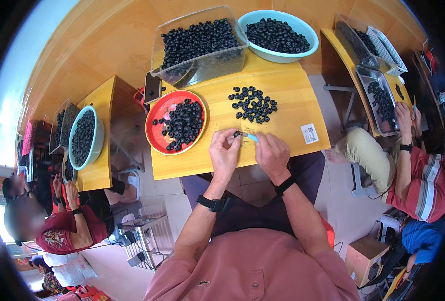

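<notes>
Close to the table's front edge, my left hand [225,153] pinches a small black ring-shaped part [237,134] between thumb and fingertips. My right hand [272,154] grips a small tool with a light blue handle [253,138], its tip against that part. The tip is too small to make out clearly. Just beyond my hands, several similar black parts [252,104] lie loose on the yellow wooden table [287,110]. A red round tray [157,139] to the left holds a heap of black parts [185,118].
At the table's back stand a clear plastic bin [217,69] and a light blue basin [282,56], both full of black parts. A dark phone [152,90] lies left of the bin. A white label [310,134] is on the right. Other people work at side tables, left and right.
</notes>
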{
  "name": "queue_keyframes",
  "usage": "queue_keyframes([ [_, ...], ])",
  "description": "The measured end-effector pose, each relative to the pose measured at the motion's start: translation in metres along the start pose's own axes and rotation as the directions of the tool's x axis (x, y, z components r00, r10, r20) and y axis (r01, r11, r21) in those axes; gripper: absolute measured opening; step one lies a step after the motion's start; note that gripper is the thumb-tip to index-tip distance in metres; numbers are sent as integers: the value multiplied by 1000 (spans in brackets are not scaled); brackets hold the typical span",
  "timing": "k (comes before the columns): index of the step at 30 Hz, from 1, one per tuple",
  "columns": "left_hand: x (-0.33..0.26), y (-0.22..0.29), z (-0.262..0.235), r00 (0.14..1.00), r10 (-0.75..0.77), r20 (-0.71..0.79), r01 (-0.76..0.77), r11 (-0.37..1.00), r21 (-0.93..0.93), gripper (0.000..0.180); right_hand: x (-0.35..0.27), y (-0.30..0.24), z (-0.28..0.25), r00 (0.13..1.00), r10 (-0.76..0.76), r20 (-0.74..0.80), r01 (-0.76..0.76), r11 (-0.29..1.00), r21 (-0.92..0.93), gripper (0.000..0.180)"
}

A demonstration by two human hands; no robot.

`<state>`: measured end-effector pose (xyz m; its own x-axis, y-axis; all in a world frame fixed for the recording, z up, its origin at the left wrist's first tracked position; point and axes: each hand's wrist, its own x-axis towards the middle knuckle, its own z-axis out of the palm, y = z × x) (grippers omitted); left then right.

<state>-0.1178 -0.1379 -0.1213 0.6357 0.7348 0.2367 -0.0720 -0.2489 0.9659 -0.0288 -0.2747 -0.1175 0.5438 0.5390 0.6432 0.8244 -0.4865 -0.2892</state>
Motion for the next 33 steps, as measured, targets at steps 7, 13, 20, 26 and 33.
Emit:
queue_keyframes([
  [7,-2,4,4,984,175,39,-179,956,234,32,1,-1,-2,998,-56,41,55,998,29,17],
  [13,-2,8,4,988,143,56,-152,963,222,33,0,0,1,998,-59,38,58,998,32,17],
  [20,-3,8,4,987,146,61,-156,961,229,34,2,-1,-2,998,-55,40,53,998,40,18],
  [26,-6,7,4,992,115,61,-124,975,185,28,4,-3,-2,997,11,81,-13,1000,27,16],
  [33,-7,-1,6,998,59,5,-59,989,139,31,0,-1,-2,998,-47,40,46,998,41,17],
])
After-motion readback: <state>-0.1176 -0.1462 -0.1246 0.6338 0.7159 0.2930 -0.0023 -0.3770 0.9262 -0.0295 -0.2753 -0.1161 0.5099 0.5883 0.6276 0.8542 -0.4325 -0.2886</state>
